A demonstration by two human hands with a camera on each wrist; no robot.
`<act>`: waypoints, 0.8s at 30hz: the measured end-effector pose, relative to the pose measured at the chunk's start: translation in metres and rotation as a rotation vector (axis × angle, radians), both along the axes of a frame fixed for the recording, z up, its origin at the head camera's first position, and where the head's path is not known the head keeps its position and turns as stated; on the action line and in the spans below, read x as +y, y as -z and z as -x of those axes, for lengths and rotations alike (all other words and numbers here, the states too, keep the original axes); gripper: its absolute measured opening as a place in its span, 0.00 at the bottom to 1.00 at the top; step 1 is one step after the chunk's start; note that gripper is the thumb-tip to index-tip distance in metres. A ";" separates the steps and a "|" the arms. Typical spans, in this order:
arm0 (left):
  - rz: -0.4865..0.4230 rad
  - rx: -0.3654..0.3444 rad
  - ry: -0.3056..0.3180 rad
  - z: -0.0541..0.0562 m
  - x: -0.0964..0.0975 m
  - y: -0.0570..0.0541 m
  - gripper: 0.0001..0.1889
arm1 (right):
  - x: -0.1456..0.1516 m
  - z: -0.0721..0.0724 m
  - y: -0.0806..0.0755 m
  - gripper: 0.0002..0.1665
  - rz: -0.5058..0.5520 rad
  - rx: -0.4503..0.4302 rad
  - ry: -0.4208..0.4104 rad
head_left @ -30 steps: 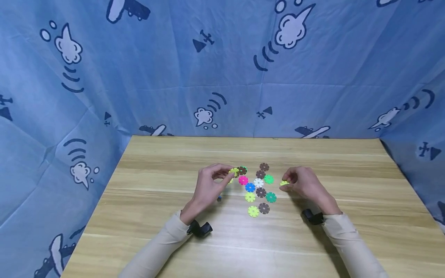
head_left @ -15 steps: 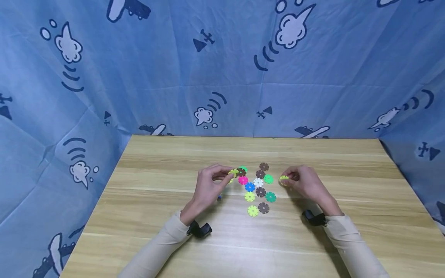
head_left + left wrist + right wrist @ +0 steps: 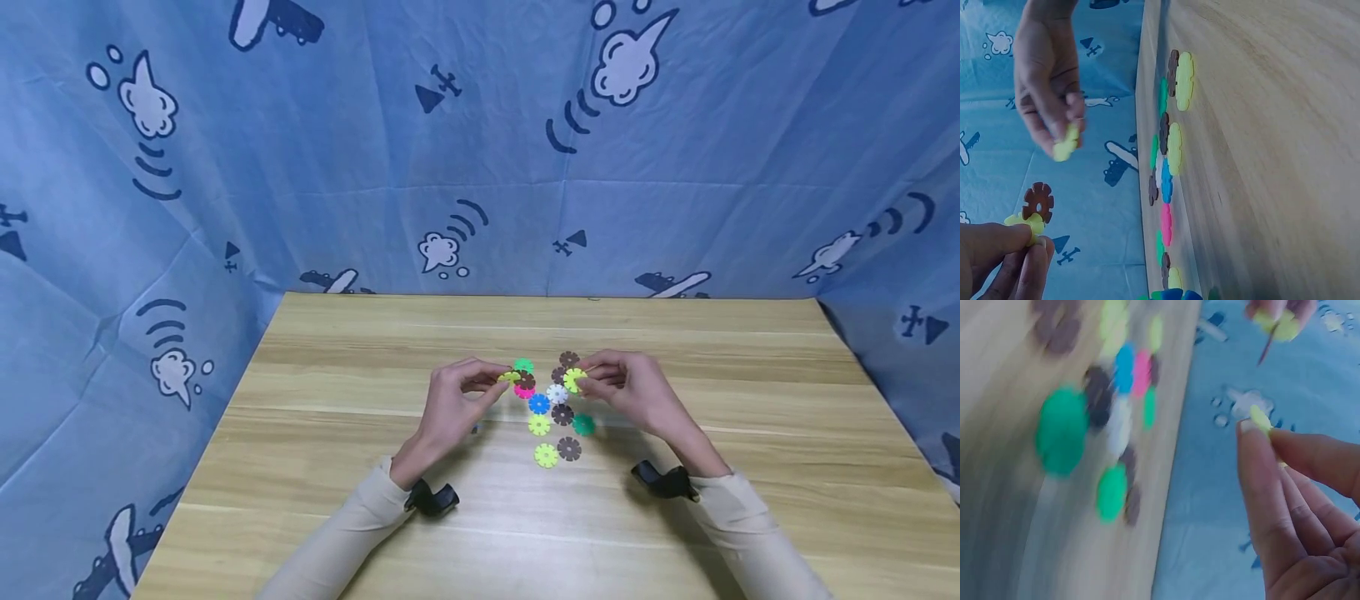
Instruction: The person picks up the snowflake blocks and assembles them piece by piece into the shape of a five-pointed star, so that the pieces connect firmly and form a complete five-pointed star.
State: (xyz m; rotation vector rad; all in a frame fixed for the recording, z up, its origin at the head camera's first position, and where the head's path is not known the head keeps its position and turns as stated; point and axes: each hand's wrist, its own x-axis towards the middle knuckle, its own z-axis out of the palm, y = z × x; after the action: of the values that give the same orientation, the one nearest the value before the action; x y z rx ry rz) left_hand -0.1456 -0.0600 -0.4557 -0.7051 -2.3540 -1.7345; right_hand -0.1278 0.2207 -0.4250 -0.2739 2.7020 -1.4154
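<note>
My left hand (image 3: 456, 405) pinches a yellow notched interlocking disc (image 3: 1017, 220) between thumb and fingers. A brown notched disc (image 3: 1038, 201) is slotted into its edge at an angle. To the right, my right hand (image 3: 637, 393) pinches another yellow disc (image 3: 574, 380) by its edge, its face toward the head camera. Both hands are raised above the table, facing each other with a small gap between the pieces. In the right wrist view, the right-hand disc (image 3: 1260, 417) shows nearly edge-on at the fingertips.
Loose discs lie below on the wooden table (image 3: 360, 333): a blue one (image 3: 539, 404), a white one (image 3: 557, 394), a pink one (image 3: 1167, 224), several brown, green and yellow ones. A small blue piece (image 3: 475, 429) lies beside the left wrist. A blue patterned cloth (image 3: 495, 125) hangs behind.
My right hand has moved left with its yellow disc, from beside the loose discs to over them, near the left hand. The left hand has tilted its joined discs slightly, staying almost in place.
</note>
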 end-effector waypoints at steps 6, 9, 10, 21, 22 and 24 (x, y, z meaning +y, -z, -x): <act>-0.003 0.011 0.007 -0.002 0.003 -0.001 0.09 | -0.012 -0.002 -0.008 0.18 0.133 -0.104 -0.008; 0.005 0.019 0.010 -0.003 0.005 -0.002 0.08 | -0.017 -0.001 -0.009 0.18 0.196 -0.140 -0.015; 0.009 0.023 0.010 -0.004 0.005 -0.002 0.08 | -0.019 -0.001 -0.009 0.18 0.211 -0.147 -0.016; 0.010 0.042 0.033 -0.006 0.009 -0.005 0.07 | -0.030 -0.003 -0.006 0.17 0.210 -0.144 -0.026; 0.012 0.041 0.034 -0.007 0.009 -0.005 0.07 | -0.031 -0.003 -0.006 0.16 0.214 -0.143 -0.029; 0.015 0.039 0.037 -0.007 0.010 -0.005 0.07 | -0.033 -0.003 -0.006 0.16 0.220 -0.142 -0.035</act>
State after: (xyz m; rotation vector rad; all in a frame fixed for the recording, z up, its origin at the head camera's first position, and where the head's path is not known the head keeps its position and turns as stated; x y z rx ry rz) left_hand -0.1386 -0.0504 -0.4509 -0.7823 -2.3453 -1.7037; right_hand -0.1252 0.1878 -0.4187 -0.2231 2.4210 -1.6563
